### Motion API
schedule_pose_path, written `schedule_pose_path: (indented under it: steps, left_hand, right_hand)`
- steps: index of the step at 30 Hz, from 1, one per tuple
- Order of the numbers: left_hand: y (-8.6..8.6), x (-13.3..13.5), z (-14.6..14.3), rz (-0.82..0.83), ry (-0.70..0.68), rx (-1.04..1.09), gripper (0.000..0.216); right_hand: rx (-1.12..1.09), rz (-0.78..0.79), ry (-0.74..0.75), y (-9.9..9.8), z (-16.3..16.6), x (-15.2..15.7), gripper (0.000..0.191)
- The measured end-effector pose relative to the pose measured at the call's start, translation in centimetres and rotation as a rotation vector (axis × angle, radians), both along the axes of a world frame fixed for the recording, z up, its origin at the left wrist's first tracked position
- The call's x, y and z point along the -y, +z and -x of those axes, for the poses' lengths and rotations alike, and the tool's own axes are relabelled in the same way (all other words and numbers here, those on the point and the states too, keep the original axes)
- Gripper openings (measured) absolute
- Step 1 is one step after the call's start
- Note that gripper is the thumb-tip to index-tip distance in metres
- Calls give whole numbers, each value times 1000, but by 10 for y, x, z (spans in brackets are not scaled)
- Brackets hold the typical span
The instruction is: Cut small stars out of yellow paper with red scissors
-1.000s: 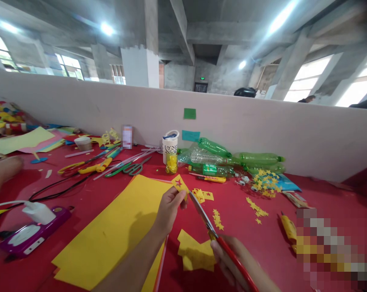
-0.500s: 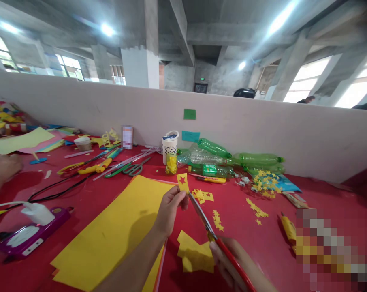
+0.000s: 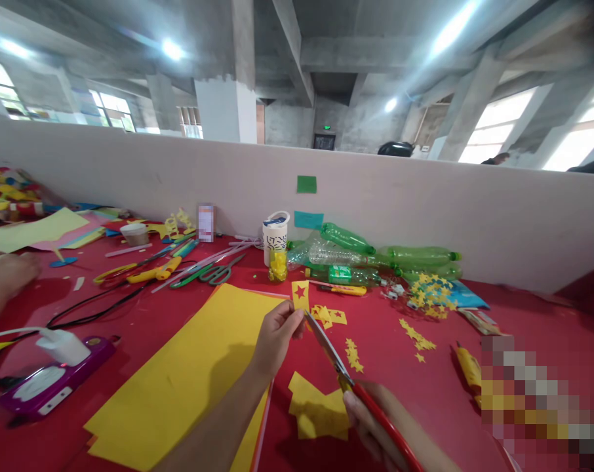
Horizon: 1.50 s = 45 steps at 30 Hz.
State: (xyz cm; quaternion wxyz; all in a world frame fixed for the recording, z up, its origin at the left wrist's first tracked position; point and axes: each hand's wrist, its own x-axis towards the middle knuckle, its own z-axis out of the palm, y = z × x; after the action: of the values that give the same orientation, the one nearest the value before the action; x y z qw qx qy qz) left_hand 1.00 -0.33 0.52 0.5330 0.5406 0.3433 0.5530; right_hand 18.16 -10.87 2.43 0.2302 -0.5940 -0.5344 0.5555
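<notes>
Between the thumb and fingers of my left hand (image 3: 278,331) is a small yellow paper strip (image 3: 301,295) with a star-shaped hole near its top. My right hand (image 3: 370,419) is wrapped round red-handled scissors (image 3: 331,347), whose blade tips reach the strip beside my left thumb. The blades look nearly closed. Just right of the strip lie yellow scraps with star holes (image 3: 329,316) and a short row of cut yellow stars (image 3: 353,356). Below the scissors rest pieces of yellow paper (image 3: 319,410). Under my left forearm spreads a stack of yellow sheets (image 3: 179,373).
Green plastic bottles (image 3: 419,255) lie along the white partition (image 3: 228,164), near a white cup (image 3: 276,239). More stars (image 3: 432,295) are heaped at right. A purple power strip (image 3: 56,380), cables and a glue gun (image 3: 154,271) sit at left. Another person's hand (image 3: 12,275) shows far left.
The strip in my left hand has shifted slightly right and stands a little more upright. My right hand and the scissors have moved slightly right. The other person's hand has moved slightly.
</notes>
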Motion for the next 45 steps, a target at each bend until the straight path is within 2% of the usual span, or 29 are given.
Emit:
schedule_pose_path:
  steps: [8,13,19,40,45]
  left_hand:
    - [2,-1,2,-5,-18,-22,26]
    - [2,-2,3,3,-25,-29,27]
    - [-2,-4,4,-3,-51,-26,26]
    - [-7,-6,6,18,-65,18,25]
    - [-5,-6,6,23,-56,9,25]
  right_hand:
    - [21,26,-57,-11,-2,-2,56]
    - [11,20,-11,-3,-1,-4,54]
    - [-35,42,-62,9,3,-1,55]
    - [-37,27,9,-1,-2,-5,51]
    - [-11,50,-21,3,-1,-6,49]
